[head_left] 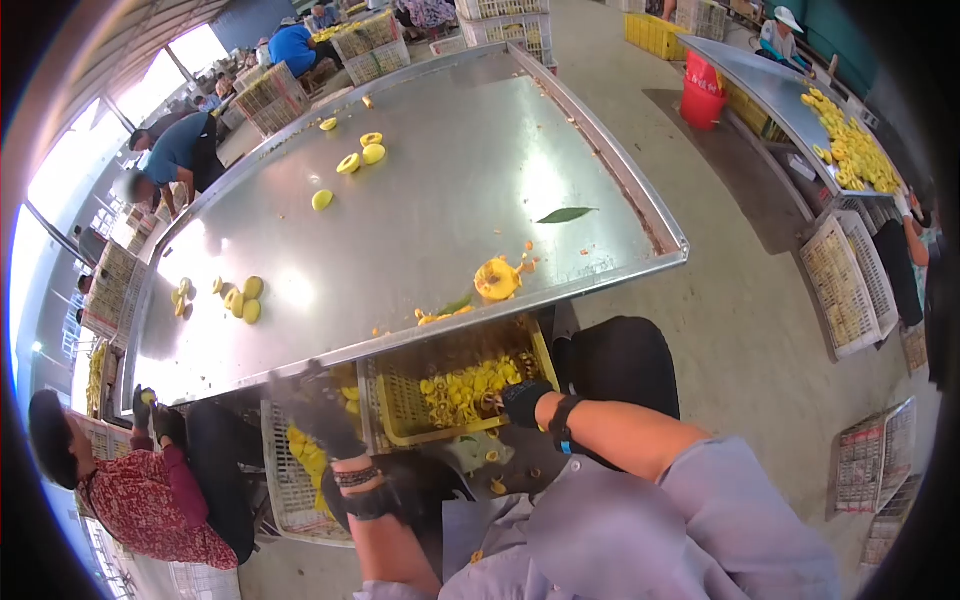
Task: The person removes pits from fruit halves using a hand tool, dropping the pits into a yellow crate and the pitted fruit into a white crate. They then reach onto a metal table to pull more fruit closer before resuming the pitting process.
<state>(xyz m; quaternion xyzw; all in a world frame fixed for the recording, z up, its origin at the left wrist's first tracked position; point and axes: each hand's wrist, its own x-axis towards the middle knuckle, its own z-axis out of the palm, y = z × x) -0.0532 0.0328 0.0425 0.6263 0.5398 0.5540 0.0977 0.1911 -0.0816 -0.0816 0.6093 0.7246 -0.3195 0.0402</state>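
My left hand (320, 412), in a dark glove, is blurred by motion at the near edge of the metal table (420, 200); its fingers cannot be made out. My right hand (524, 403), also in a dark glove, is over the right side of a yellow crate (402, 402). Its fingers look curled, and what they hold, if anything, is hidden. Small yellow fruit pieces (465, 390) fill part of this crate. To its left, a pale crate (285, 490) holds larger yellow fruit pieces (308, 452). A cut yellow fruit (497, 279) lies near the table edge among orange scraps.
Yellow-green fruit halves (372, 154) lie at the table's far side, others (243, 300) at its left. A green leaf (567, 214) rests on the right. A person in a red patterned top (150, 500) sits at left. Another table (770, 110) bears piled yellow fruit (855, 150).
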